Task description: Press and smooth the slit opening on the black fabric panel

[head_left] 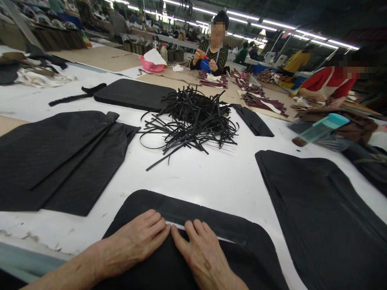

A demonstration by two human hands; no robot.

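A black fabric panel with rounded corners lies at the table's near edge. A folded band runs across its far side, with a thin pale line along the fold. My left hand lies flat on the panel, fingers stretched out and pressed on the fold. My right hand lies flat beside it, fingertips on the same fold. The two hands nearly touch. Neither holds anything.
A heap of black strips sits mid-table. Stacks of black cut pieces lie at left, right and far. On the white table a teal-lidded bottle lies at right. Other people work across the table.
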